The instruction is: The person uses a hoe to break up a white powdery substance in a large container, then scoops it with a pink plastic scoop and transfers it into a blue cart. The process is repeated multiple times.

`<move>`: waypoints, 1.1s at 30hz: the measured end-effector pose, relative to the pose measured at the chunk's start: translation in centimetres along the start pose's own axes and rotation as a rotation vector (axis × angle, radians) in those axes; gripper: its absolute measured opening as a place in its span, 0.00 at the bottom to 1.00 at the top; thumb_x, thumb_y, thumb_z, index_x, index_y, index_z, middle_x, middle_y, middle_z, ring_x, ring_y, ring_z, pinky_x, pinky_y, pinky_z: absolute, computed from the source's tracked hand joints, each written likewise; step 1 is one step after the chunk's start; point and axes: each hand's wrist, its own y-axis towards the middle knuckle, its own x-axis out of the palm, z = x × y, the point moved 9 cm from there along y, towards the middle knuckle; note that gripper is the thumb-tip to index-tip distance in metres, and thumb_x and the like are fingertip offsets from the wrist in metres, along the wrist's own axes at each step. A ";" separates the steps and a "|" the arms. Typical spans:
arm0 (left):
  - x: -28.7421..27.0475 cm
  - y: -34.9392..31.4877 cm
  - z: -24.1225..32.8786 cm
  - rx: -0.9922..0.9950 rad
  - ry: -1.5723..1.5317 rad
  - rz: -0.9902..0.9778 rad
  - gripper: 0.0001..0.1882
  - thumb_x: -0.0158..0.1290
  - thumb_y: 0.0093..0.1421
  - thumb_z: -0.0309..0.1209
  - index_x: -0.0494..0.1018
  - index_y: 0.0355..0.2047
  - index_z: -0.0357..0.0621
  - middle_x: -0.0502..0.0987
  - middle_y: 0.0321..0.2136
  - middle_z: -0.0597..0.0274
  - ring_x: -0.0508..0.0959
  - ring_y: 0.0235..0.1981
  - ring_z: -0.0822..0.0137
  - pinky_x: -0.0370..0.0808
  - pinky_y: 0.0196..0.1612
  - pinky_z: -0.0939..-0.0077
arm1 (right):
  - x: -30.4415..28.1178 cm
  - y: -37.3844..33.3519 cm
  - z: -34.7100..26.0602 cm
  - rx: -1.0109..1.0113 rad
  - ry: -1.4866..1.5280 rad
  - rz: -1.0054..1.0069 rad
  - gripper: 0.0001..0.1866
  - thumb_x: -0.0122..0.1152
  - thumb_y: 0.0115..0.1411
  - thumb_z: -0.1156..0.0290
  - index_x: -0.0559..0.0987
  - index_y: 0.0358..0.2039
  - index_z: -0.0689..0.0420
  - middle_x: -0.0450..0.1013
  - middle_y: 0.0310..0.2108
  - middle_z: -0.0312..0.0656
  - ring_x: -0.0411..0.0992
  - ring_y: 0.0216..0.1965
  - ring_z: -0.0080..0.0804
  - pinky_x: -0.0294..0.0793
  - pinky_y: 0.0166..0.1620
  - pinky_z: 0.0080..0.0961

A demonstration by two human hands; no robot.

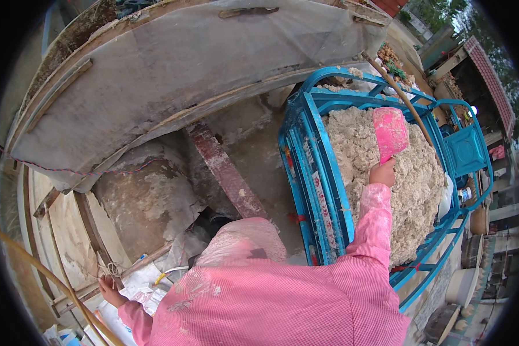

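My right hand (382, 173) grips the handle of a pink plastic scoop (391, 130). The scoop's pale-dusted blade lies over a heap of damp, crumbly beige material (354, 135). That heap fills the bed of a blue metal cart (323, 190) with railed sides. Far to the left, my left hand (112, 292) is beside a wooden frame bar (98, 230) and a knot of pale string (113, 268). Its fingers look loosely apart, with nothing visible in them. Pink checked sleeves cover both arms.
A long wooden stick (406, 101) lies across the cart's far side. Behind stands a large plastic-covered panel (202, 63). A worn reddish plank (228, 173) crosses the pit between panel and cart. White sacks (135, 294) and a bamboo pole (57, 282) are at lower left; basins (462, 286) stand right.
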 end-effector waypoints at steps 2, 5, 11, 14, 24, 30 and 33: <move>-1.3 0.0 -0.4 0.011 -0.019 0.041 0.24 0.48 0.64 0.49 0.71 0.49 0.41 0.76 0.38 0.60 0.75 0.40 0.69 0.70 0.46 0.74 | -1.4 0.5 0.5 0.016 0.035 0.152 0.18 0.56 0.56 0.64 0.66 0.44 0.58 0.77 0.27 0.54 0.77 0.31 0.55 0.75 0.35 0.47; -2.8 -0.1 -1.7 -0.001 -0.039 0.070 0.24 0.49 0.64 0.50 0.72 0.48 0.42 0.76 0.38 0.61 0.75 0.41 0.70 0.71 0.46 0.73 | 3.5 -0.5 1.1 0.010 0.096 -0.095 0.16 0.55 0.57 0.66 0.70 0.44 0.59 0.77 0.30 0.56 0.77 0.33 0.57 0.75 0.37 0.48; -5.8 -0.2 -5.3 -0.055 0.003 0.163 0.25 0.48 0.63 0.52 0.72 0.48 0.45 0.77 0.40 0.62 0.74 0.41 0.71 0.68 0.47 0.73 | 12.9 -2.4 2.4 -0.144 0.062 -0.430 0.13 0.55 0.55 0.70 0.77 0.41 0.57 0.77 0.37 0.56 0.76 0.39 0.55 0.75 0.41 0.49; -7.0 -0.4 -6.9 -0.140 0.016 0.194 0.25 0.48 0.63 0.52 0.72 0.49 0.45 0.78 0.40 0.63 0.74 0.42 0.70 0.66 0.47 0.72 | 13.4 -0.4 3.5 -0.078 0.074 -0.445 0.13 0.56 0.54 0.71 0.76 0.41 0.57 0.76 0.39 0.56 0.76 0.40 0.56 0.74 0.42 0.49; -10.2 -2.5 -9.1 -0.089 0.062 0.391 0.22 0.46 0.66 0.44 0.74 0.42 0.34 0.79 0.33 0.54 0.76 0.35 0.67 0.70 0.41 0.73 | 18.5 -2.9 -0.8 0.557 1.420 -1.086 0.10 0.50 0.66 0.62 0.74 0.40 0.54 0.63 0.19 0.28 0.57 0.14 0.17 0.62 0.21 0.21; -16.7 -4.5 -8.6 -0.019 0.440 0.818 0.23 0.48 0.62 0.44 0.77 0.43 0.35 0.79 0.40 0.43 0.76 0.44 0.47 0.70 0.51 0.63 | 18.2 -5.2 -9.5 0.405 1.589 -0.856 0.12 0.48 0.67 0.60 0.74 0.40 0.54 0.64 0.17 0.29 0.56 0.12 0.17 0.60 0.19 0.21; -20.7 -3.3 -9.0 -0.127 0.700 0.901 0.25 0.49 0.61 0.46 0.73 0.50 0.40 0.75 0.48 0.45 0.69 0.54 0.45 0.63 0.57 0.57 | 16.3 -11.3 -19.6 0.237 1.765 -1.176 0.13 0.47 0.68 0.59 0.74 0.40 0.54 0.64 0.16 0.30 0.56 0.12 0.18 0.59 0.17 0.21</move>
